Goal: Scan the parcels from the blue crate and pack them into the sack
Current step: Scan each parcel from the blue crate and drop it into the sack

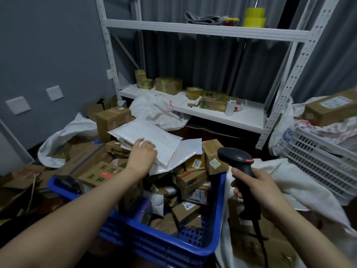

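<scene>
Left hand (144, 151) lies on top of a white padded mailer (152, 132), with the fingers almost straight and spread on its surface; I cannot tell if the thumb goes under the edge. This mailer is the highest thing on the heap of parcels in the blue crate (219, 215), toward the far left corner of the crate. A second white mailer (186, 151) lies partly under it, toward the far edge. Small brown boxes fill the rest of the crate up to the near edge, and one brown box (214, 157) stands at the far right corner.

Right hand (255, 187) is closed around the handle of a black scanner (238, 158), which is held upright just beyond the right edge of the crate. Its cable (261, 240) hangs down. The white sack (301, 187) lies open beside the right edge of the crate, with brown cardboard visible inside.
</scene>
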